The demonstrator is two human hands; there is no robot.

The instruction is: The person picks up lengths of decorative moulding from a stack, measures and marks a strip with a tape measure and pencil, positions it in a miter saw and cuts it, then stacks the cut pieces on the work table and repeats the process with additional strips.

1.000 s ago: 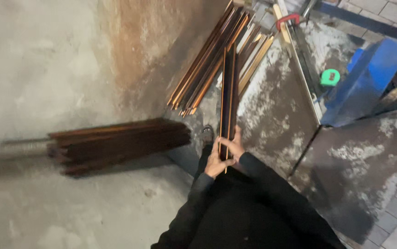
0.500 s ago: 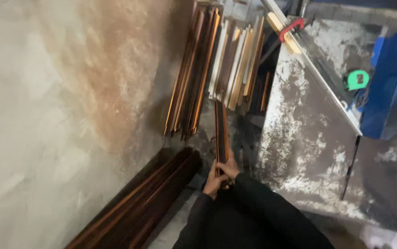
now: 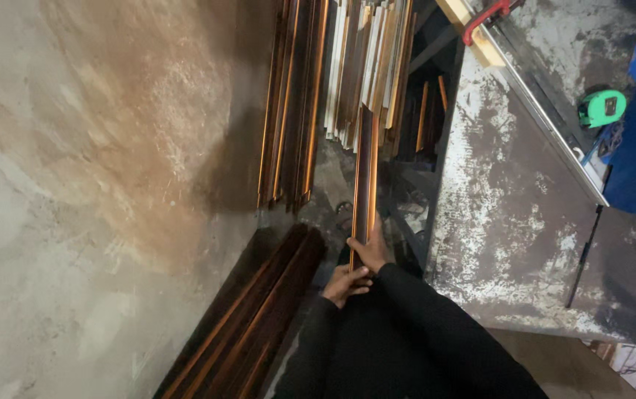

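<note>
— while both hands close on it, where is the strip?
— the left hand (image 3: 344,284) and right hand (image 3: 371,250) each wrap a tight grip on the dark moulding strip (image 3: 364,177), upright before the leaning strips (image 3: 366,66), beside the counter (image 3: 502,222).

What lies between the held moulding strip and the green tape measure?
In the head view, the dusty grey worktable lies between the moulding strip and the tape measure.

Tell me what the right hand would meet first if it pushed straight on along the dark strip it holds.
Probably the leaning stack of pale and dark strips: the right hand points up along the dark strip toward it, though depth is unclear.
</note>
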